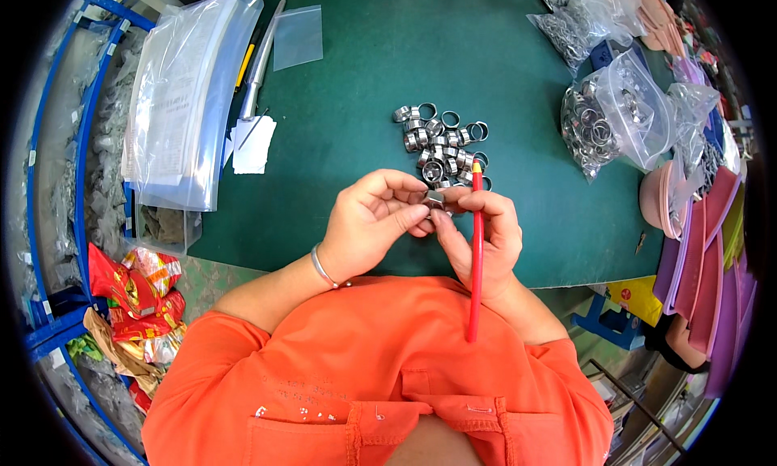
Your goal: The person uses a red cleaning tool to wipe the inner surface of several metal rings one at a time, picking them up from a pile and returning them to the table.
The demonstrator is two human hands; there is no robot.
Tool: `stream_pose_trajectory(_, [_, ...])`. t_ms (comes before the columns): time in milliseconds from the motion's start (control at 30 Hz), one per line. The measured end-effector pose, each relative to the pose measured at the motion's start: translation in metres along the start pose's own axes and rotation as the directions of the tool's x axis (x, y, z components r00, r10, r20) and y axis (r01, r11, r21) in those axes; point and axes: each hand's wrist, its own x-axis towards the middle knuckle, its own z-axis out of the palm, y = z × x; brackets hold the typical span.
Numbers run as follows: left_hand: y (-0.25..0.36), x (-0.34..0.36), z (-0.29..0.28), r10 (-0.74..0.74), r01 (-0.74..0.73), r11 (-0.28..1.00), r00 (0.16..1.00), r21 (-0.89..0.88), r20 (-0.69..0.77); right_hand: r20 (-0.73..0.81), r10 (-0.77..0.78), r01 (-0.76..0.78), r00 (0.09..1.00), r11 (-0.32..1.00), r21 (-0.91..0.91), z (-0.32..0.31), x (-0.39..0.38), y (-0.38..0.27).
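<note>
Between the fingertips of both hands is a small silver metal ring (435, 199), held near the table's front edge. My left hand (379, 213) pinches it from the left, thumb and fingers closed. From the other side, my right hand (490, 231) grips it with closed fingers. A red pen-like stick (477, 264) is tucked in that same right hand, its yellowish end up and its long shaft pointing down toward me. Just beyond my fingers lies a loose pile of shiny metal rings (441, 142), some upright and some flat. My fingers partly hide the held ring.
The table (364, 69) has a green top. Documents in clear sleeves (182, 102), a silver tool (261, 61), a paper scrap (253, 145) and a small clear bag (298, 39) lie left. At right are a bag of rings (595, 126) and a pink container (660, 197).
</note>
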Motion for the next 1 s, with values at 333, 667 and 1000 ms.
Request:
stream_pose_trajectory(333, [-0.0036, 0.0011, -0.0107, -0.209, 0.204, 0.962, 0.978, -0.184, -0.008, 0.062, -0.028, 0.025, 0.998, 0.998, 0.049, -0.0003, -0.0008, -0.0005])
stream_pose_trajectory(667, [-0.0035, 0.0001, -0.0088, -0.211, 0.207, 0.972, 0.977, -0.114, -0.020, 0.036, -0.025, 0.024, 0.999, 0.999, 0.032, 0.0001, -0.0016, -0.0011])
stream_pose_trajectory(1000, [0.0003, 0.0004, -0.0057, -0.230, 0.225, 0.970, 0.972, -0.096, -0.044, 0.060, -0.035, 0.035, 0.998, 0.999, -0.007, -0.0014, 0.0008, -0.0024])
